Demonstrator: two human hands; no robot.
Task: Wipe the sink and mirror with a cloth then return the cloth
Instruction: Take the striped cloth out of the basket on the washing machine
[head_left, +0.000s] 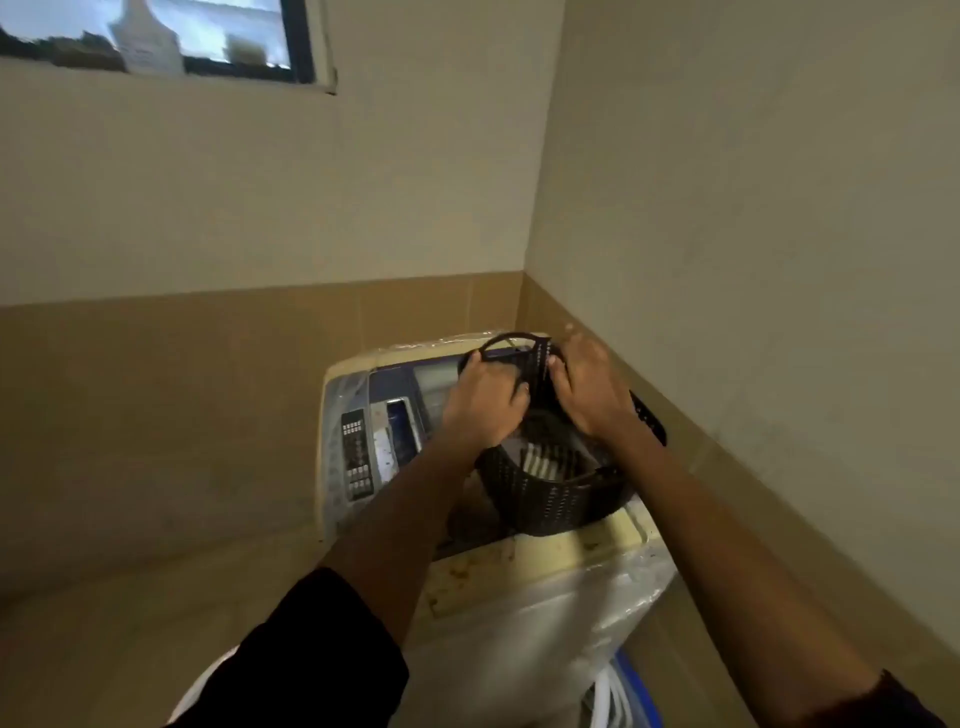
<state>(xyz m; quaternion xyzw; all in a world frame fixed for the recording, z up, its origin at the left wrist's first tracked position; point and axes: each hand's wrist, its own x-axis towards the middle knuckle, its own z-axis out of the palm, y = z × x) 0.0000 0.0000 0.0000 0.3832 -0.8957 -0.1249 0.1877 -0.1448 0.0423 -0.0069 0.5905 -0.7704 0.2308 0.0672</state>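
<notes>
I am reaching both arms out over a washing machine (545, 613) standing in the corner of a tiled room, and a dark perforated basket (550, 499) is sitting on its top. My left hand (485, 397) is resting at the far side of the basket, its fingers (475, 364) curling around the thin dark handle loop (506, 340) that is arching up there. My right hand (584, 384) is lying just beside it, pressing on the basket's far rim, but I cannot tell whether its fingers are clenching anything, since they are bending out of sight. The machine's control panel (356, 454) is showing to the left of my left forearm. The cloth is not showing anywhere I can make out; the basket's inside is too dim and blurred to tell. A window (156, 36) is sitting high on the wall, upper left.
</notes>
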